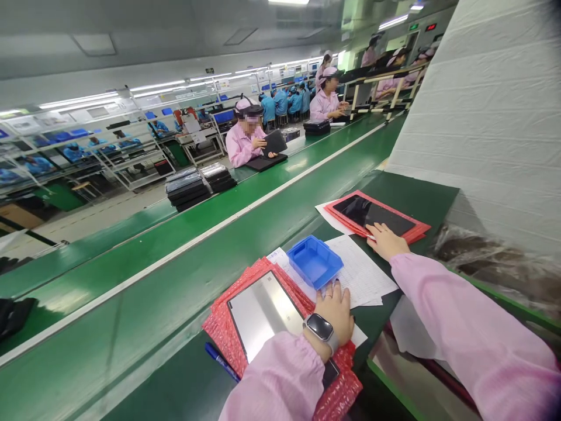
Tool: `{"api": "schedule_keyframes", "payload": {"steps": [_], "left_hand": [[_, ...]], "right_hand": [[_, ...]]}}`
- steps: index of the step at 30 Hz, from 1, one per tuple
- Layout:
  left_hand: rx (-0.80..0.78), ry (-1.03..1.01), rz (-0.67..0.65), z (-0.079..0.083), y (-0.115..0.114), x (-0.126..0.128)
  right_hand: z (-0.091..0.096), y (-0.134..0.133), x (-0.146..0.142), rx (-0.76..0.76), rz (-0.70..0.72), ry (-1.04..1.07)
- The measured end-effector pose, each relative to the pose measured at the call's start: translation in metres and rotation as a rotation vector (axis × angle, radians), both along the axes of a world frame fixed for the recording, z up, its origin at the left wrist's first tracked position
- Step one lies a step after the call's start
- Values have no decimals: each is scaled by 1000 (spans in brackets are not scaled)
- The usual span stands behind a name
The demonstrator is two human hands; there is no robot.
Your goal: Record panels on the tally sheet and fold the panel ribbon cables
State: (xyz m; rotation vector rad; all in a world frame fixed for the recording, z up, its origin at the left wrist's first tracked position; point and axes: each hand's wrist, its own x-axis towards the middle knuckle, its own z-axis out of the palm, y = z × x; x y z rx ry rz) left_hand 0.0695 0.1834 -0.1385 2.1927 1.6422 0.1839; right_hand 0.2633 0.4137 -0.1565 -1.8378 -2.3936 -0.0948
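Dark-faced panel [357, 209] lies on red bubble wrap [418, 234] toward the right side of the green desk [432, 190], with the right hand [389, 241] at its near edge; the fingers are laid over that edge, but whether this grip pinches the panel or merely rests on it, I cannot tell. The left hand [333, 311] has a slack grip, fingers outstretched and wrapped around nothing visible, just beside the blue tray [313, 266]. Smudging seems the likeliest fault on the dark panel, since bare fingertips meet its glossy face. It could also skid if pushed sideways, because the loose wrap beneath gives little hold. On the silver-faced panel [263, 313], scratching is the worry: the watch [320, 327] and the sleeve [276, 380] come close over it, and a dragging forearm could scrape the surface or pull it askew on its wrap pile [219, 307]. The tray sits partly on loose papers [366, 278], so a nudge from the left fingers might shift both together. Lastly, the blue marker [221, 361] lies free beside the pile, where a knock could set it rolling.
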Motion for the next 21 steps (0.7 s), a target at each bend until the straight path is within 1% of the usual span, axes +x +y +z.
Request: {"api": "schedule_keyframes", "payload": {"steps": [4,6,8,11,14,17,21], "left_hand": [[15,-16,-41,3,-2,0],[22,-20,-60,4,-3,0],[27,-22,-65,3,-3,0],[25,-19,-64,1,-3,0],[16,-12,-65,1,-2,-1],[16,-10,-71,3,-2,-3],[29,-25,-70,2,-2,-4]], "right_hand": [[6,-16,-8,74,12,27],[11,-24,-19,102,54,24],[16,-27,-34,96,113,1],[24,-18,-60,54,152,-56],[28,-1,-81,-6,108,-120],[29,13,-91,-63,53,-169],[26,18,-92,-76,48,-202]]}}
